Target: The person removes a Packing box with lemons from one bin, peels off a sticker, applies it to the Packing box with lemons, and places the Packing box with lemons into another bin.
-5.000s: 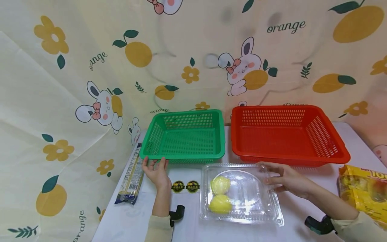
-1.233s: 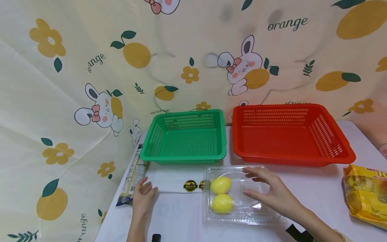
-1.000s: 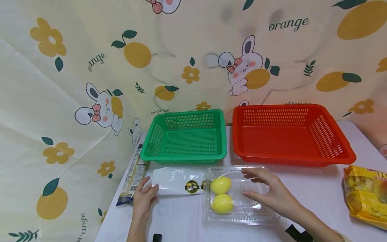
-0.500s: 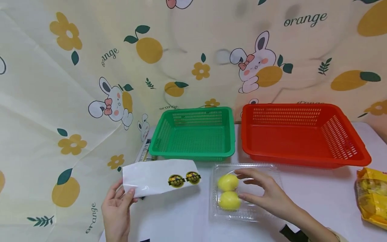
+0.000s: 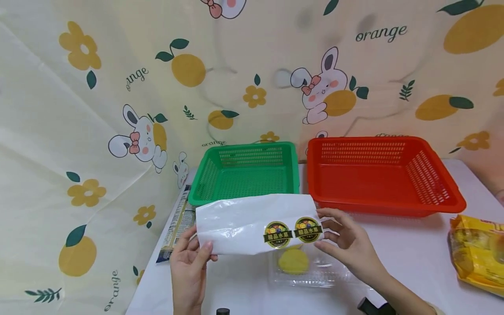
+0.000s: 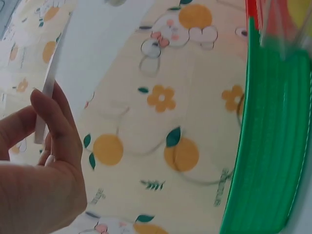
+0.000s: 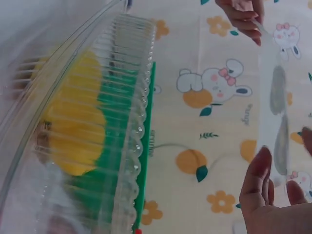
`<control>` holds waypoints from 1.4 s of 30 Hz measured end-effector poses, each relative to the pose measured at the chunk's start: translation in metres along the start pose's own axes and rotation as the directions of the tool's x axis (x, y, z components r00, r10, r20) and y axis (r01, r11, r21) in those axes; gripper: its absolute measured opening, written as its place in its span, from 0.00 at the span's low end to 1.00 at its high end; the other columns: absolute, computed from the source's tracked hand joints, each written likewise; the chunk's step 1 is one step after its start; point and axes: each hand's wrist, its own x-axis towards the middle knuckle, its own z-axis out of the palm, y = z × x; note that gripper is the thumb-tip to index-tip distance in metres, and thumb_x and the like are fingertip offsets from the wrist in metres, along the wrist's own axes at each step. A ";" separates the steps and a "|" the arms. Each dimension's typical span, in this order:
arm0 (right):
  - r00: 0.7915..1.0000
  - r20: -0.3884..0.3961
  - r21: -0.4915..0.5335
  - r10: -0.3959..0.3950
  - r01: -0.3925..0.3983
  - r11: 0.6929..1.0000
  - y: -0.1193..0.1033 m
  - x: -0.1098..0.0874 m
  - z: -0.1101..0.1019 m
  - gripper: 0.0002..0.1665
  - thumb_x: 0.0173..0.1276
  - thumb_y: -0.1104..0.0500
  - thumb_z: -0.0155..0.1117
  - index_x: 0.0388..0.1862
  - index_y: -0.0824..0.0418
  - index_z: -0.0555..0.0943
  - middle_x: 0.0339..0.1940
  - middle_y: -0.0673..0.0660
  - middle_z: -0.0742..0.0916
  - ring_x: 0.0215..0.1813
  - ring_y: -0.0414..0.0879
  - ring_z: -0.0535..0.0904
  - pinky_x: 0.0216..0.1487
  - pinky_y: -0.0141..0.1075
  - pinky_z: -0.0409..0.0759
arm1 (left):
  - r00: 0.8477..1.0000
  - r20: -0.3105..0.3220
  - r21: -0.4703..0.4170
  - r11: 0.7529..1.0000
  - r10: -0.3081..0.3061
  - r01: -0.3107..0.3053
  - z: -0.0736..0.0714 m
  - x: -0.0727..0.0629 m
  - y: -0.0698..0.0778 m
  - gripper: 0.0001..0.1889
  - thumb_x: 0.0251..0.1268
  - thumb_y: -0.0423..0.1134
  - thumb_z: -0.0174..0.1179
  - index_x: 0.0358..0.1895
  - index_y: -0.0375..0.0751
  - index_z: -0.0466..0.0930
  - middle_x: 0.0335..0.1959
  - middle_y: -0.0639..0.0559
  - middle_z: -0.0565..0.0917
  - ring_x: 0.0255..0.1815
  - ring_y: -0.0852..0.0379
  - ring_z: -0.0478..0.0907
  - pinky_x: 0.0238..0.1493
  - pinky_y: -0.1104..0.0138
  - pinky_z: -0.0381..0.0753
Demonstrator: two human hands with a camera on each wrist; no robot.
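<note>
A white sticker sheet (image 5: 240, 223) with two round dark labels (image 5: 277, 234) printed with fruit is held up above the table. My left hand (image 5: 190, 267) pinches its left end, thumb in front and fingers behind; the left wrist view shows the sheet edge-on in that pinch. At the other end, my right hand (image 5: 350, 245) has its fingers and thumb spread around the sheet's right edge without closing on it. Behind and below the sheet, a clear plastic clamshell box (image 5: 311, 280) holds yellow lemon-like fruit (image 5: 293, 261), partly hidden by the sheet.
A green basket (image 5: 244, 151) and a red basket (image 5: 386, 208) stand along the back of the white table (image 5: 236, 288). At left lies a long printed packet (image 5: 179, 223); at right, a yellow snack bag (image 5: 476, 253). A patterned cloth (image 5: 236, 57) hangs behind.
My right hand has moved off the box's lid edge. My left hand has left the green basket, picked up the sticker sheet from the table and brought it rightward to my right hand.
</note>
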 end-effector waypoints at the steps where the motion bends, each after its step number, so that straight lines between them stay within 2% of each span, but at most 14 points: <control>1: 1.000 -0.011 0.020 0.002 -0.002 1.000 0.000 -0.001 -0.001 0.37 0.56 0.81 0.68 0.65 0.71 0.70 0.60 0.56 0.78 0.52 0.43 0.79 0.51 0.30 0.83 | 1.000 0.020 -0.016 1.000 -0.005 0.006 0.002 -0.001 -0.001 0.19 0.70 0.23 0.57 0.61 0.36 0.72 0.53 0.45 0.84 0.40 0.54 0.83 0.35 0.71 0.86; 7: 0.995 -0.095 0.122 0.010 0.002 0.993 0.001 -0.003 -0.001 0.27 0.58 0.83 0.64 0.58 0.77 0.73 0.54 0.57 0.81 0.51 0.42 0.83 0.48 0.33 0.85 | 0.992 0.123 -0.207 0.977 -0.022 0.047 0.019 -0.005 -0.011 0.12 0.76 0.28 0.52 0.58 0.35 0.73 0.50 0.44 0.82 0.39 0.57 0.81 0.36 0.72 0.85; 10: 0.986 -0.166 0.149 0.006 0.019 0.989 0.001 -0.005 0.001 0.26 0.58 0.84 0.64 0.57 0.79 0.74 0.53 0.56 0.83 0.50 0.41 0.83 0.49 0.34 0.84 | 0.981 0.189 -0.367 0.930 0.047 0.026 0.034 -0.011 -0.021 0.13 0.74 0.25 0.50 0.58 0.34 0.71 0.51 0.44 0.80 0.43 0.56 0.82 0.41 0.70 0.85; 13: 0.973 -0.230 0.183 -0.001 0.044 0.982 0.001 -0.006 0.003 0.26 0.58 0.85 0.62 0.57 0.81 0.73 0.52 0.55 0.84 0.50 0.42 0.83 0.50 0.34 0.83 | 0.952 0.277 -0.460 0.888 0.131 0.012 0.055 -0.018 -0.033 0.16 0.69 0.20 0.49 0.58 0.31 0.70 0.51 0.42 0.81 0.49 0.52 0.82 0.46 0.67 0.85; 16: 0.964 -0.267 0.224 -0.003 0.065 0.972 0.000 -0.008 0.006 0.27 0.58 0.86 0.61 0.58 0.84 0.71 0.53 0.56 0.84 0.51 0.43 0.83 0.51 0.35 0.83 | 0.938 0.314 -0.417 0.909 0.147 -0.003 0.082 -0.026 -0.044 0.15 0.66 0.18 0.53 0.55 0.25 0.71 0.49 0.38 0.83 0.49 0.48 0.84 0.47 0.64 0.86; 20: 0.963 -0.268 0.202 -0.004 0.061 0.978 -0.001 -0.010 0.011 0.27 0.58 0.85 0.61 0.58 0.83 0.71 0.54 0.58 0.82 0.52 0.45 0.83 0.51 0.37 0.83 | 0.966 0.237 -0.301 0.953 0.105 -0.030 0.111 -0.036 -0.053 0.13 0.63 0.21 0.60 0.48 0.15 0.72 0.40 0.37 0.86 0.39 0.49 0.87 0.40 0.62 0.88; 22: 0.966 -0.260 0.165 -0.016 0.061 0.984 -0.001 -0.013 0.012 0.27 0.58 0.85 0.63 0.58 0.82 0.72 0.54 0.59 0.82 0.52 0.45 0.83 0.50 0.38 0.82 | 0.978 0.187 -0.266 0.963 0.089 -0.037 0.119 -0.039 -0.056 0.15 0.61 0.22 0.64 0.46 0.13 0.72 0.37 0.38 0.87 0.34 0.50 0.87 0.37 0.62 0.88; 26: 0.964 -0.262 0.083 -0.042 0.066 0.994 -0.001 -0.017 0.015 0.28 0.55 0.85 0.65 0.57 0.80 0.74 0.53 0.59 0.81 0.51 0.44 0.83 0.51 0.35 0.83 | 0.986 0.133 -0.228 0.971 0.098 -0.066 0.128 -0.040 -0.059 0.16 0.58 0.23 0.67 0.44 0.14 0.73 0.35 0.35 0.87 0.28 0.52 0.87 0.33 0.61 0.89; 29: 0.954 -0.280 -0.040 -0.104 0.096 0.995 -0.002 -0.017 0.017 0.34 0.50 0.86 0.67 0.59 0.78 0.74 0.59 0.61 0.77 0.60 0.45 0.75 0.62 0.30 0.77 | 0.988 0.098 -0.198 0.975 0.121 -0.100 0.130 -0.040 -0.060 0.16 0.58 0.24 0.68 0.42 0.13 0.74 0.33 0.33 0.86 0.26 0.54 0.87 0.32 0.60 0.88; 31: 0.932 -0.291 -0.154 -0.218 0.179 0.972 -0.003 -0.015 0.019 0.32 0.51 0.82 0.71 0.58 0.76 0.76 0.63 0.65 0.74 0.67 0.49 0.68 0.69 0.31 0.69 | 0.985 0.078 -0.170 0.976 0.152 -0.137 0.130 -0.040 -0.061 0.14 0.59 0.24 0.67 0.40 0.13 0.75 0.31 0.32 0.86 0.24 0.55 0.86 0.31 0.59 0.88; 33: 0.890 -0.278 -0.250 -0.361 0.295 0.922 -0.006 -0.013 0.021 0.26 0.57 0.74 0.73 0.55 0.75 0.79 0.65 0.68 0.73 0.69 0.52 0.66 0.71 0.31 0.67 | 0.982 0.069 -0.136 0.977 0.178 -0.167 0.130 -0.040 -0.062 0.13 0.59 0.24 0.67 0.39 0.14 0.77 0.30 0.32 0.86 0.24 0.55 0.86 0.31 0.58 0.88; 37: 0.793 -0.182 -0.206 -0.582 0.548 0.811 -0.014 -0.006 0.031 0.17 0.66 0.63 0.70 0.46 0.78 0.83 0.56 0.71 0.83 0.62 0.52 0.78 0.65 0.33 0.75 | 0.974 0.119 -0.093 0.979 0.193 -0.183 0.131 -0.043 -0.064 0.11 0.62 0.27 0.67 0.40 0.17 0.79 0.31 0.34 0.87 0.26 0.52 0.87 0.33 0.57 0.88; 40: 0.779 -0.125 -0.065 -0.614 0.611 0.789 -0.020 0.000 0.039 0.13 0.65 0.71 0.68 0.46 0.79 0.83 0.51 0.69 0.86 0.57 0.50 0.83 0.59 0.32 0.79 | 0.962 0.181 -0.091 0.977 0.206 -0.193 0.132 -0.046 -0.065 0.11 0.64 0.27 0.66 0.42 0.19 0.79 0.33 0.34 0.87 0.29 0.49 0.88 0.33 0.56 0.88; 42: 0.773 -0.108 -0.039 -0.625 0.625 0.779 -0.021 0.003 0.043 0.12 0.65 0.73 0.67 0.46 0.79 0.83 0.51 0.69 0.86 0.57 0.50 0.83 0.58 0.32 0.80 | 0.951 0.216 -0.097 0.974 0.220 -0.203 0.133 -0.048 -0.065 0.10 0.64 0.26 0.65 0.42 0.19 0.80 0.33 0.34 0.87 0.29 0.49 0.88 0.32 0.56 0.88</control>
